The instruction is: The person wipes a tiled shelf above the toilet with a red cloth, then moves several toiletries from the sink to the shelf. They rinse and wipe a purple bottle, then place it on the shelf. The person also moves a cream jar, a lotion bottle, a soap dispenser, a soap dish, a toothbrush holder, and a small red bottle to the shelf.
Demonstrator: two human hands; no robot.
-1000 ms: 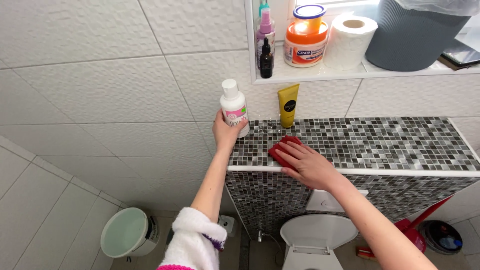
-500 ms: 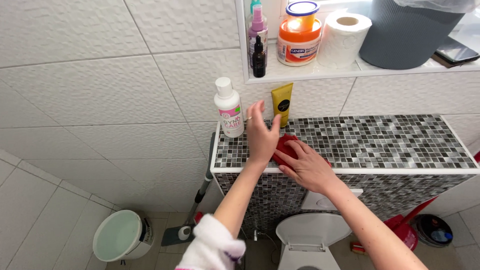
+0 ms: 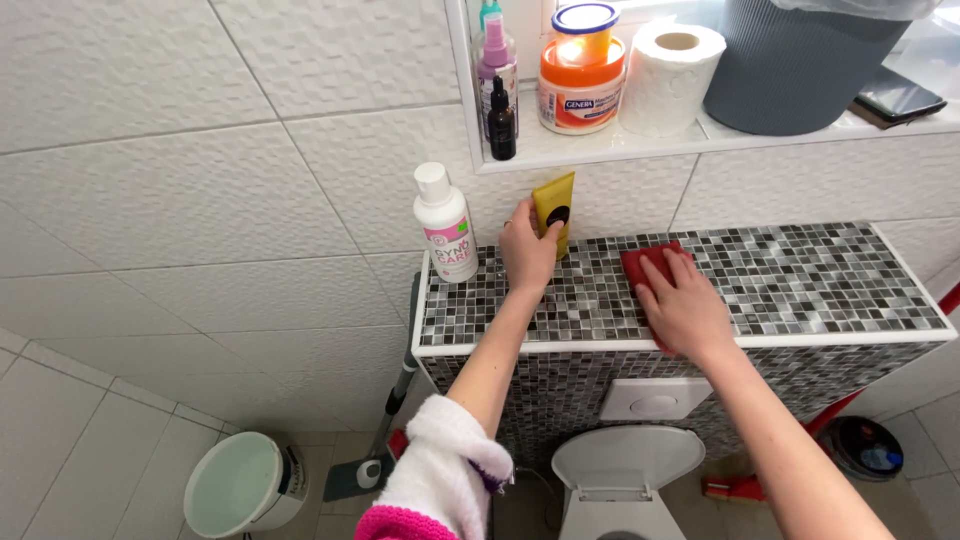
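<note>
Down on the left floor, round white lidded bin [image 3: 243,483] and grey flat mop head [image 3: 358,476]. Further up, white plastic bottle with pink label [image 3: 446,225] upright at the left end of the grey mosaic-tiled ledge [image 3: 800,270]. Just right of it, left hand [image 3: 527,250], fingers curled around a yellow squeeze tube [image 3: 553,208] standing against the far wall. Right of that, right hand [image 3: 680,305], fingers spread flat, pressing a red cloth [image 3: 643,264] onto the ledge. Near, below, white toilet [image 3: 625,478].
</note>
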